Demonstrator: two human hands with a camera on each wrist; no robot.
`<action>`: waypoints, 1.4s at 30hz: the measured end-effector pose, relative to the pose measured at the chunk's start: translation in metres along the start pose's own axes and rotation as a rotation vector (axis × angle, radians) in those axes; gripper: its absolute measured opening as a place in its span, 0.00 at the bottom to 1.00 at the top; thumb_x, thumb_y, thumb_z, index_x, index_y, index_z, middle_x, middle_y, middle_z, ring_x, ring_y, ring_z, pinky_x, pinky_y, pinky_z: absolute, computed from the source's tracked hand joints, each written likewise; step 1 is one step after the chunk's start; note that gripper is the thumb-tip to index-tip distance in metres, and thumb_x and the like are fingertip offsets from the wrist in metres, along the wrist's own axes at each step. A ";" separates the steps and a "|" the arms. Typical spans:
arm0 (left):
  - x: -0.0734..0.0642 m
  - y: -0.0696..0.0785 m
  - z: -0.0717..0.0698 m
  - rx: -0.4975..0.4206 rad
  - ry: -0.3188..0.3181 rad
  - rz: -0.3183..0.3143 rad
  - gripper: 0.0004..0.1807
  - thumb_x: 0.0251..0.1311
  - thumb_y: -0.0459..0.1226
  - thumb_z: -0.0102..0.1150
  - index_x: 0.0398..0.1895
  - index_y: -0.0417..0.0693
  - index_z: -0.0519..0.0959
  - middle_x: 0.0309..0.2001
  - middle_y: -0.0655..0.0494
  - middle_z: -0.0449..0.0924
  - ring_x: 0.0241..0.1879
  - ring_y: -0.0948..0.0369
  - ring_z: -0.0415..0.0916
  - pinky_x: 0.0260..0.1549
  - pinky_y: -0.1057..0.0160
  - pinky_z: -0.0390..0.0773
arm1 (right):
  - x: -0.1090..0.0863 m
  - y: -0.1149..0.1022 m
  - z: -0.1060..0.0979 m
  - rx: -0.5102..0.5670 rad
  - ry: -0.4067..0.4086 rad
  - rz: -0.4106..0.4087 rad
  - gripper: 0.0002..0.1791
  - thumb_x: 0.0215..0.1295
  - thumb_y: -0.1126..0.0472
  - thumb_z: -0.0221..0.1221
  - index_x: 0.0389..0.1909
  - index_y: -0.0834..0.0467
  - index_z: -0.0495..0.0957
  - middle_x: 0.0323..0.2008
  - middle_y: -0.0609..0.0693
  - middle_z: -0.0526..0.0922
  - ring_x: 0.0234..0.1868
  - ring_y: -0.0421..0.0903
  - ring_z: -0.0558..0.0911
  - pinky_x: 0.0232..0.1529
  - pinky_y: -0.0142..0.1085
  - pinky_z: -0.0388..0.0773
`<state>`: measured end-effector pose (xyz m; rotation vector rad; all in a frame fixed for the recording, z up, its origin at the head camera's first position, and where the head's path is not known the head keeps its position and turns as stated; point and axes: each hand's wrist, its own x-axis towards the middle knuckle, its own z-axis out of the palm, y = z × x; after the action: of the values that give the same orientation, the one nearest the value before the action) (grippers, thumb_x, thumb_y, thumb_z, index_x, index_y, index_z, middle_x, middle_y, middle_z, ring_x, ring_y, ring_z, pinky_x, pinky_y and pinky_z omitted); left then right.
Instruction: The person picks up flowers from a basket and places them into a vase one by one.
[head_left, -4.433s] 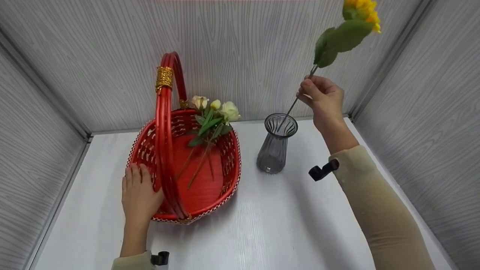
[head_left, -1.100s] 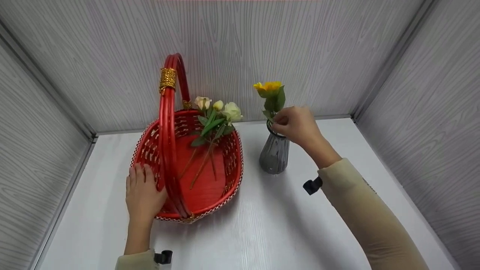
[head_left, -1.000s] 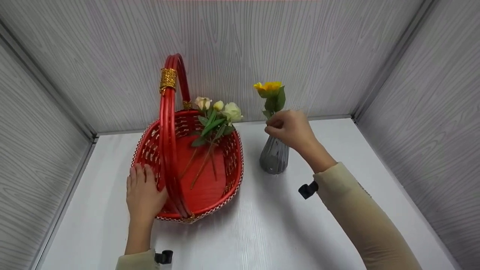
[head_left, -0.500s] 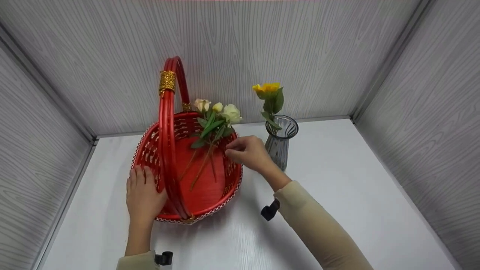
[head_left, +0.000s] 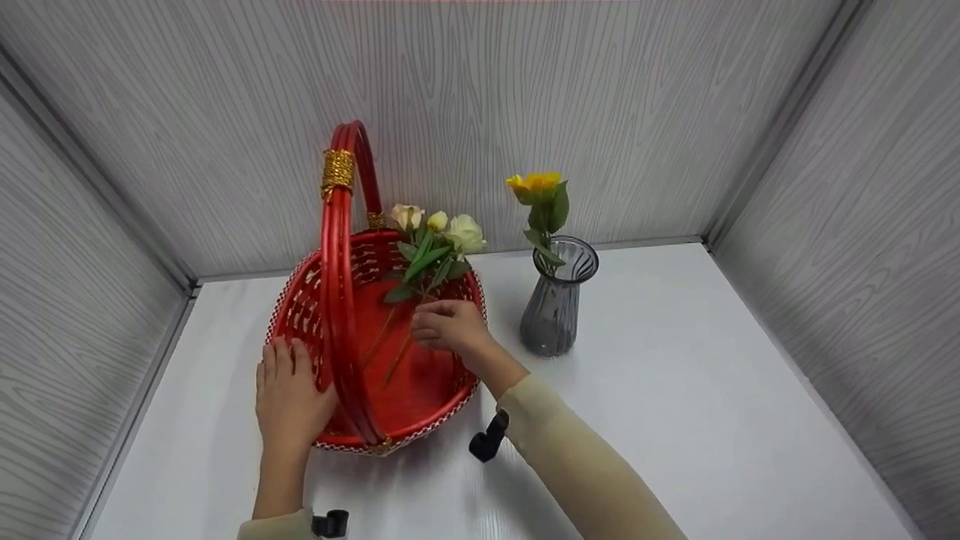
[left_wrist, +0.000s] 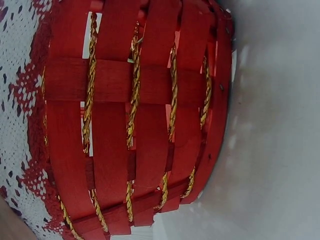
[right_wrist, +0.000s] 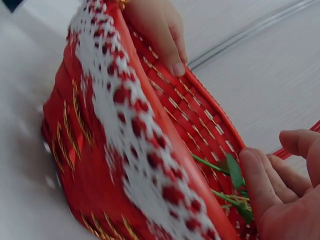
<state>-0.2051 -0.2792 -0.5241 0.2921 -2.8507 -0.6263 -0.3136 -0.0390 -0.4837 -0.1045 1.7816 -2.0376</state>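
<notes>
The red woven basket (head_left: 412, 401) stands on the white table, its tall handle (head_left: 337, 247) arching upward. My left hand (head_left: 289, 397) rests on its left rim, fingers extended. My right hand (head_left: 454, 330) hovers over the basket's interior, above the stems of the pale artificial roses (head_left: 466, 233) and their green leaves. In the right wrist view, the thumb and fingers of this right hand (right_wrist: 285, 190) are spread apart near a green leaf (right_wrist: 233, 170), holding nothing. A yellow artificial flower (head_left: 534, 184) leans on the left side of a grey glass vase (head_left: 550, 322). The left wrist view shows mostly basket weave (left_wrist: 115, 80).
The vase stands just right of the basket on the white table (head_left: 675, 390). Grey wood-grain panels (head_left: 600, 112) rise behind and along both sides. The basket handle stands between my two hands.
My right hand lowered the yellow flower into the vase and let it go. It then moved left and down to above the basket's stems. My left hand stayed on the rim.
</notes>
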 end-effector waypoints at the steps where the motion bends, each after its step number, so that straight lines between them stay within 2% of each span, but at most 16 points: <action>1: 0.000 0.000 0.000 0.000 0.000 0.000 0.50 0.60 0.50 0.60 0.76 0.30 0.51 0.77 0.28 0.41 0.77 0.35 0.33 0.74 0.37 0.37 | 0.001 0.002 0.003 0.023 0.010 0.013 0.15 0.68 0.64 0.61 0.52 0.66 0.80 0.43 0.63 0.87 0.41 0.50 0.88 0.46 0.44 0.85; 4: 0.000 0.001 0.001 0.008 0.004 0.002 0.50 0.60 0.50 0.60 0.76 0.30 0.51 0.77 0.28 0.42 0.77 0.35 0.35 0.74 0.37 0.38 | 0.005 0.006 0.009 0.063 0.038 0.046 0.17 0.69 0.63 0.60 0.55 0.66 0.79 0.44 0.60 0.87 0.47 0.54 0.87 0.50 0.45 0.84; 13: -0.001 0.000 0.001 0.006 0.030 0.003 0.47 0.59 0.47 0.59 0.75 0.29 0.53 0.76 0.27 0.44 0.77 0.35 0.37 0.74 0.37 0.39 | 0.015 0.015 0.014 0.174 0.095 0.106 0.20 0.72 0.61 0.57 0.60 0.68 0.75 0.56 0.64 0.82 0.62 0.59 0.79 0.59 0.47 0.79; 20: -0.001 0.000 0.000 0.007 0.024 -0.002 0.47 0.60 0.47 0.59 0.75 0.29 0.53 0.76 0.28 0.43 0.77 0.35 0.36 0.74 0.37 0.39 | 0.024 0.019 0.010 0.279 0.142 0.144 0.25 0.73 0.60 0.55 0.66 0.69 0.70 0.64 0.67 0.74 0.65 0.59 0.76 0.61 0.45 0.77; 25: 0.000 0.001 -0.002 0.005 0.018 0.000 0.47 0.61 0.48 0.58 0.75 0.29 0.53 0.77 0.28 0.43 0.77 0.36 0.36 0.75 0.38 0.38 | 0.028 0.024 0.009 0.320 0.186 0.194 0.26 0.70 0.59 0.56 0.65 0.66 0.71 0.63 0.67 0.75 0.63 0.57 0.77 0.62 0.45 0.77; 29: 0.000 0.000 -0.001 0.004 0.019 0.000 0.46 0.61 0.48 0.57 0.75 0.29 0.53 0.77 0.28 0.43 0.77 0.35 0.36 0.74 0.38 0.38 | 0.030 0.029 0.009 0.331 0.173 0.234 0.26 0.69 0.58 0.57 0.65 0.66 0.71 0.63 0.66 0.75 0.63 0.58 0.77 0.63 0.47 0.75; 32: 0.000 0.000 0.000 0.003 0.024 0.000 0.47 0.60 0.47 0.59 0.75 0.29 0.53 0.76 0.28 0.43 0.77 0.35 0.36 0.74 0.37 0.38 | 0.033 0.031 0.009 0.358 0.139 0.261 0.28 0.69 0.58 0.57 0.67 0.65 0.68 0.66 0.68 0.71 0.67 0.61 0.73 0.66 0.49 0.72; 38: -0.001 0.001 0.001 0.009 0.018 0.002 0.47 0.60 0.47 0.59 0.75 0.29 0.53 0.76 0.28 0.44 0.77 0.35 0.37 0.75 0.38 0.38 | 0.038 0.032 0.007 0.418 0.064 0.302 0.37 0.72 0.58 0.54 0.77 0.62 0.52 0.74 0.70 0.57 0.74 0.65 0.60 0.72 0.54 0.62; 40: -0.001 0.002 0.000 0.014 0.018 0.001 0.47 0.60 0.47 0.59 0.75 0.30 0.53 0.76 0.28 0.44 0.77 0.36 0.37 0.75 0.38 0.39 | 0.039 0.031 0.008 0.424 0.052 0.308 0.38 0.72 0.59 0.54 0.78 0.62 0.49 0.74 0.69 0.57 0.75 0.64 0.60 0.72 0.54 0.62; 42: 0.000 0.002 -0.003 0.017 0.018 -0.002 0.47 0.60 0.47 0.59 0.75 0.30 0.53 0.76 0.28 0.44 0.77 0.36 0.37 0.74 0.38 0.39 | 0.040 0.030 0.009 0.431 0.048 0.307 0.36 0.73 0.60 0.53 0.77 0.62 0.51 0.74 0.68 0.59 0.74 0.63 0.62 0.71 0.53 0.64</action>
<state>-0.2044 -0.2785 -0.5205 0.3014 -2.8399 -0.5967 -0.3383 -0.0644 -0.5196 0.3273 1.2518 -2.1485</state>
